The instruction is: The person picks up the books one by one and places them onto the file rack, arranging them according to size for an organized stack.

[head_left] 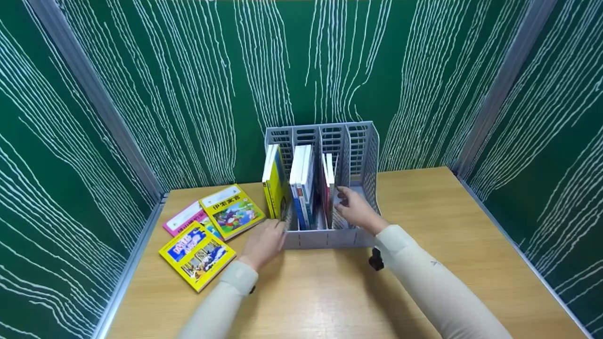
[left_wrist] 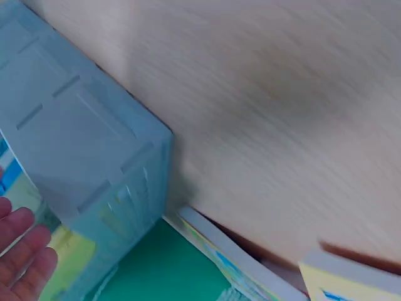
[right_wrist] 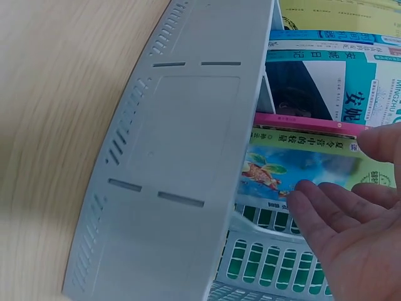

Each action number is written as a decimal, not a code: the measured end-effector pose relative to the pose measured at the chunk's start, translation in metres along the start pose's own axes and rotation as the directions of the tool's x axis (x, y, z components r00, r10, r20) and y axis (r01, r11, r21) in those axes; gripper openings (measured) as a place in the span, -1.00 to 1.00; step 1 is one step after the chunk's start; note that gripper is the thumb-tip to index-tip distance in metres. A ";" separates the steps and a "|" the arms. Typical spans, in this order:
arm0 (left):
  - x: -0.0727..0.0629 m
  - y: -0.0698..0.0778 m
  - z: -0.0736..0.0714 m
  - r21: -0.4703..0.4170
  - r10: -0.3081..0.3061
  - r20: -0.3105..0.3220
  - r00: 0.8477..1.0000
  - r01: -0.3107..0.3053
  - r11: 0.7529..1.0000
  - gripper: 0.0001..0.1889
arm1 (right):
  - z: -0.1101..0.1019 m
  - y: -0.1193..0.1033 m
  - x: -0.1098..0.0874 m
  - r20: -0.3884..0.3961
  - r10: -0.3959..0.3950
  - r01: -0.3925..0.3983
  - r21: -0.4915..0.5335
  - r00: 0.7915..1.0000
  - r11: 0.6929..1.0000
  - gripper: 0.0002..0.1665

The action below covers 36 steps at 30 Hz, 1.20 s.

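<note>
- I see the left arm come in from the near left, its pale sleeve [head_left: 221, 287] slanting far and to the right.
- The left hand [head_left: 264, 242] lies back up at the near left corner of the grey rack [head_left: 325, 239]; its fingers are extended and loosely parted, holding nothing. I can't tell whether they touch the rim.
- The right arm slants in from the near right, its wrist above the rack's near right corner.
- The right hand [head_left: 359, 211] reaches into the rightmost slot, thumb apart from relaxed fingers in a fairly wide pose. They are at the blue cover of the green-spined book [right_wrist: 266, 166]; contact I can't confirm.
- That book stands in the third slot from the left, beside a pink-spined book [right_wrist: 301, 123].
- White books [head_left: 301, 176] stand in the second slot, yellow books [head_left: 279, 193] in the leftmost.
- On the table [head_left: 424, 212], left of the rack, three loose books [head_left: 232, 212] overlap.
</note>
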<state>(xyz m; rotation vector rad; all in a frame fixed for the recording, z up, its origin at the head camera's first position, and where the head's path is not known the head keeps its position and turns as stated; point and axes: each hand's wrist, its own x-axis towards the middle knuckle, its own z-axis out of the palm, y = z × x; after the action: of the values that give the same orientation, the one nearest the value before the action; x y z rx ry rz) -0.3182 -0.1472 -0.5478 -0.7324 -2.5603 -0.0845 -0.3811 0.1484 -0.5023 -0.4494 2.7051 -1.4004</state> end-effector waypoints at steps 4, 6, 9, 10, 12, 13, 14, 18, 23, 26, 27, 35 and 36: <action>-0.014 -0.017 -0.006 -0.010 -0.016 -0.068 0.998 0.015 1.000 -0.78 | -0.003 0.005 -0.007 -0.015 -0.032 0.032 -0.042 0.999 0.999 -0.33; -0.023 -0.025 -0.007 -0.014 -0.044 -0.084 0.995 0.043 0.999 -0.80 | -0.003 0.008 -0.010 -0.026 -0.053 0.051 -0.060 0.998 0.997 -0.38; -0.038 -0.038 -0.008 -0.022 -0.137 -0.039 0.990 0.136 0.990 -0.80 | -0.003 0.012 -0.014 -0.045 -0.085 0.080 -0.103 0.995 0.992 -0.47; -0.044 -0.042 -0.009 -0.028 -0.182 0.001 0.983 0.182 0.983 -0.78 | -0.003 0.013 -0.016 -0.051 -0.097 0.090 -0.121 0.994 0.989 -0.49; -0.054 -0.050 -0.012 -0.026 -0.280 0.089 0.956 0.284 0.959 -0.73 | -0.003 0.016 -0.020 -0.062 -0.119 0.106 -0.173 0.991 0.979 -0.54; -0.059 -0.054 -0.013 -0.020 -0.329 0.131 0.935 0.334 0.942 -0.68 | -0.003 0.016 -0.022 -0.066 -0.123 0.108 -0.203 0.990 0.973 -0.56; -0.064 -0.058 -0.014 -0.014 -0.373 0.165 0.913 0.381 0.925 -0.65 | -0.003 0.017 -0.024 -0.070 -0.124 0.105 -0.231 0.990 0.967 -0.57; -0.080 -0.074 -0.019 0.009 -0.525 0.242 0.816 0.540 0.842 -0.54 | -0.002 0.021 -0.031 -0.078 -0.093 0.060 -0.346 0.993 0.936 -0.58; -0.093 -0.091 -0.026 0.072 -0.662 0.283 0.694 0.673 0.736 -0.43 | 0.002 0.026 -0.039 -0.064 -0.077 0.044 -0.409 0.995 0.912 -0.52; -0.098 -0.100 -0.030 0.127 -0.716 0.326 0.617 0.723 0.680 -0.34 | 0.004 0.030 -0.044 -0.043 -0.111 0.083 -0.410 0.993 0.908 -0.53; -0.099 -0.102 -0.030 0.145 -0.729 0.346 0.591 0.734 0.664 -0.31 | 0.006 0.032 -0.045 -0.038 -0.115 0.090 -0.406 0.993 0.910 -0.54; -0.108 -0.113 -0.039 0.181 -0.768 0.449 0.456 0.795 0.578 -0.26 | 0.013 0.040 -0.053 -0.010 -0.040 0.033 -0.389 0.999 0.921 -0.53; -0.110 -0.114 -0.039 0.183 -0.767 0.460 0.447 0.798 0.575 -0.26 | 0.013 0.041 -0.053 -0.006 -0.027 0.022 -0.394 1.000 0.919 -0.53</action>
<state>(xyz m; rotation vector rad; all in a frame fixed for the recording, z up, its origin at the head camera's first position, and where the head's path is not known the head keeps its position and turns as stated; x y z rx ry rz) -0.2784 -0.3049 -0.5555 0.6127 -3.1859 -0.3110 -0.3372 0.1752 -0.5471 -0.4979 3.0022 -0.8532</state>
